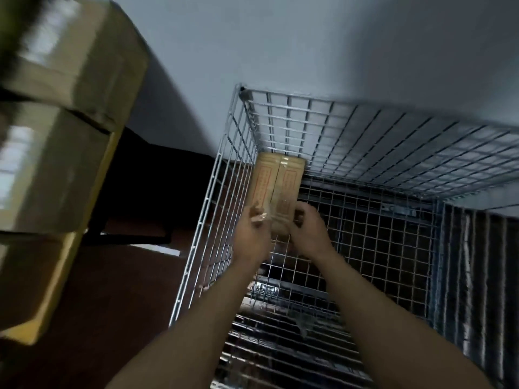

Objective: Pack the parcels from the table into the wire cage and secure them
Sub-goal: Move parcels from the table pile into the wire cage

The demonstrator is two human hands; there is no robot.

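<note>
A long brown cardboard parcel (276, 183), taped down its middle with red print, lies inside the wire cage (365, 130) along its left wall, its far end against the back mesh. My left hand (251, 234) grips the parcel's near left corner. My right hand (307, 231) holds the near right corner, fingers curled on its edge. Both forearms reach down into the cage from above. More brown parcels (73, 88) sit stacked on the table at the left, blurred.
The cage stands against a pale wall (309, 37), its mesh floor dark and bare to the right of the parcel. The yellow-edged table (56, 290) is on the left. A dark frame (134, 240) stands on the reddish floor between table and cage.
</note>
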